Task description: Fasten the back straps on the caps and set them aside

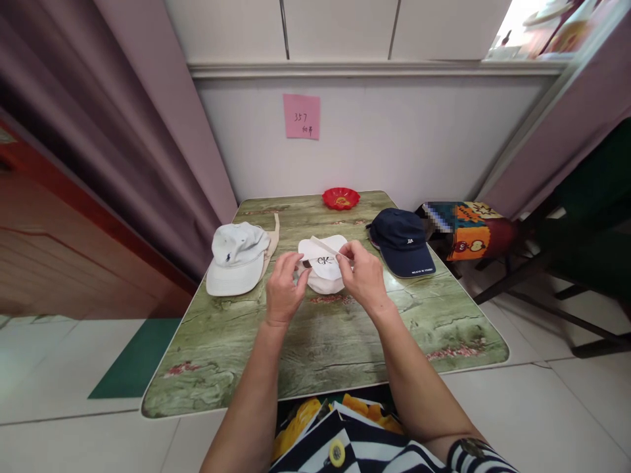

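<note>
A white baseball cap with dark "CK" lettering (323,279) lies near the middle of the table. Across it runs a pale strap (325,248), and a small dark piece (306,264) shows at the cap's left side. My left hand (286,287) grips the left edge beside that dark piece, thumb and forefinger curled. On the other side, my right hand (363,272) pinches the strap, its fingers drawn together; the fingertips partly cover the cap's right edge. A white cap with a small dark emblem (237,253) sits left, and a navy cap (403,240) right.
The caps rest on a green wood-patterned table (315,348). At its back stands a red scalloped dish (341,198), below a pink note (302,117) on the wall. Beneath the left white cap lies something beige (272,243). A patterned cloth-covered seat (473,230) adjoins the right edge.
</note>
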### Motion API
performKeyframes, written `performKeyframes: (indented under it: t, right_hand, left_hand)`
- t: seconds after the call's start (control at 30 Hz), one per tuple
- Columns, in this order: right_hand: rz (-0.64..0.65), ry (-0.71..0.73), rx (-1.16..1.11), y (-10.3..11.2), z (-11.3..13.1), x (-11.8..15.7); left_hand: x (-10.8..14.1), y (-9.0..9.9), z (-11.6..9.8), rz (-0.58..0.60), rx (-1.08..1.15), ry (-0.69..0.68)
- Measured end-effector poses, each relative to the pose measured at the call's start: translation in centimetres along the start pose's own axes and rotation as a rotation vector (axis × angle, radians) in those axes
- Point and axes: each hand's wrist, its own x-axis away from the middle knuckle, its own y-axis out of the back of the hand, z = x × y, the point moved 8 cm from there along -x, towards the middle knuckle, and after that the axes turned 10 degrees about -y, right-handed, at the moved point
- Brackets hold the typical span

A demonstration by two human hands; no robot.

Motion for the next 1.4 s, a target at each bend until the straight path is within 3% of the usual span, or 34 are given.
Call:
performKeyframes:
  t: [0.13, 0.3, 0.53, 0.77, 0.93, 1.13, 1.4]
  right_hand:
    - [0.015, -0.018, -0.082, -0.2, -0.3, 0.1]
    - [0.016, 0.023, -0.15, -0.8, -0.1, 0.2]
    - [0.094, -0.021, -0.15, -3.3, -0.1, 0.6]
    - [0.125, -0.058, -0.247, -4.2, -0.5, 0.9]
    - [0.207, -0.11, -0.438, -6.3, -1.0, 0.3]
    - [0.214, -0.168, -0.66, -8.4, -1.7, 0.0]
    - [0.166, -0.202, -0.603, -7.5, -1.7, 0.3]
  left_hand:
    - [0.5, 0.2, 1.5, -0.107, 0.067, 0.182]
    - [1.8, -1.3, 3.5, -0.142, 0.329, 0.5]
    - [2.7, -2.7, 3.9, -0.184, 0.496, 0.714]
    - [3.0, -3.0, 3.9, -0.221, 0.588, 0.746]
    - [3.0, -2.7, 3.8, -0.253, 0.576, 0.733]
    - [2.8, -2.9, 3.3, -0.229, 0.588, 0.726]
    - [2.6, -3.0, 2.7, -0.243, 0.648, 0.708]
